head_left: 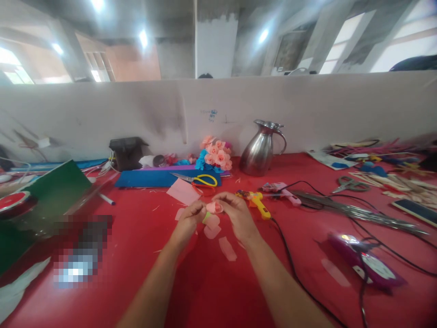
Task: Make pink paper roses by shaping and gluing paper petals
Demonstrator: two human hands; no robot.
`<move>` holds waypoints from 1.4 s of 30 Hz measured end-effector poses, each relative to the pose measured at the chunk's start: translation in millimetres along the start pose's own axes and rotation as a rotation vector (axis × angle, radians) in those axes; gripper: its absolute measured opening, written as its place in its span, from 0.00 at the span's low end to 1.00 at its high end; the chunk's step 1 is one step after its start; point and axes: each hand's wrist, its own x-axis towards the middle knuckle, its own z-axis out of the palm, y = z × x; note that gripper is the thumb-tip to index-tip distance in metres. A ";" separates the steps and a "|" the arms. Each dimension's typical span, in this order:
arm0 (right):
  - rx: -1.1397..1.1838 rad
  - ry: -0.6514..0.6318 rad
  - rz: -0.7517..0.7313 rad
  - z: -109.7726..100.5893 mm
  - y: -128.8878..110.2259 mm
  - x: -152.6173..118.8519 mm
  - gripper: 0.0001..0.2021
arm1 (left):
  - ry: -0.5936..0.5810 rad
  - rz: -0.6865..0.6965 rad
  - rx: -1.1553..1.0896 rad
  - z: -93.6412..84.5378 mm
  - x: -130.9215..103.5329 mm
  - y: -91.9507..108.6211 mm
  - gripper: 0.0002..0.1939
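A small pink paper flower is held over the middle of the red table. My right hand pinches its right side between thumb and fingers. My left hand is closed in a pinch at the flower's left edge. Just below lie loose pink paper petals, with a bit of green paper among them. Another pink strip rests nearer to me. Behind my left hand are a pink paper sheet and yellow-handled scissors.
A yellow glue gun and a pink one lie right of my hands, their cords trailing across the table. Behind stand a bunch of paper flowers and a steel jug. A purple power strip sits at right.
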 end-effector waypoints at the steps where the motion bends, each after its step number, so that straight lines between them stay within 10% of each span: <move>1: -0.018 -0.020 -0.012 -1.5 -0.7 0.1 0.04 | -0.002 0.008 0.021 -0.6 0.3 1.2 0.10; 8: -0.148 -0.145 -0.024 -8.6 -3.6 2.0 0.06 | 0.007 0.047 0.108 -5.2 1.9 2.0 0.13; 19: -0.075 0.030 -0.079 -3.7 -0.5 1.5 0.10 | 0.050 -0.020 -0.087 -3.0 1.8 -1.4 0.11; 28: 0.013 -0.138 0.028 0.4 -3.5 -2.1 0.09 | 0.059 0.005 -0.202 -0.9 4.0 -8.6 0.12; 42: 0.005 0.105 -0.070 4.9 2.4 -2.4 0.08 | 0.110 -0.058 -0.367 3.7 4.5 -15.4 0.10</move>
